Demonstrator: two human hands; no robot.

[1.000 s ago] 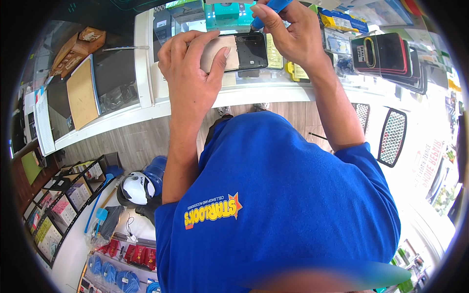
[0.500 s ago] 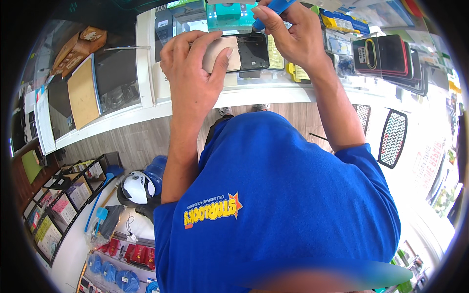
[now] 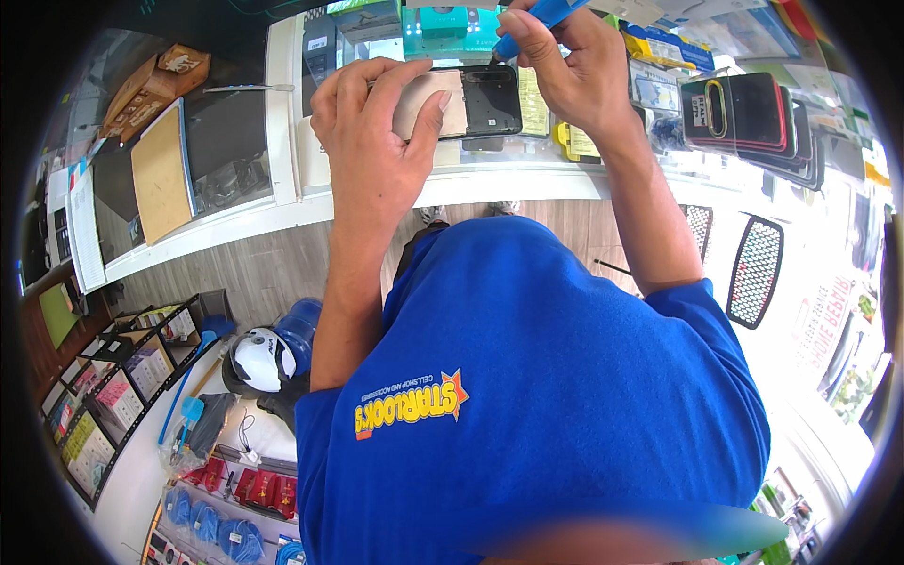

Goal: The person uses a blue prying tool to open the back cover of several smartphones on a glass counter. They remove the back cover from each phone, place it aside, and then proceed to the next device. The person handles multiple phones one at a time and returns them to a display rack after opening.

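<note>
A black phone (image 3: 496, 105) lies flat on the glass counter, a pale beige rectangular piece (image 3: 450, 104) over its left part. My left hand (image 3: 372, 132) closes around that end, fingertips at the far edge and thumb resting on the beige piece. In my right hand (image 3: 582, 80) is a blue tool (image 3: 549, 13) with a narrow dark tip, gripped between thumb and fingers. Its tip meets the phone's far edge, near the middle. The tool's upper end runs out of the frame, so its exact kind is unclear.
Teal boxes (image 3: 447, 33) sit beyond the phone. Several dark phones or cases (image 3: 744, 113) are stacked on the right. A yellow item (image 3: 567, 139) lies near my right wrist. On the left are a tan board (image 3: 162, 179) and a wooden box (image 3: 141, 99); the counter's white edge (image 3: 471, 188) runs nearest me.
The view has shifted very slightly. Both hands keep their grips, and the blue tool's tip stays at the phone's far edge with barely any movement.
</note>
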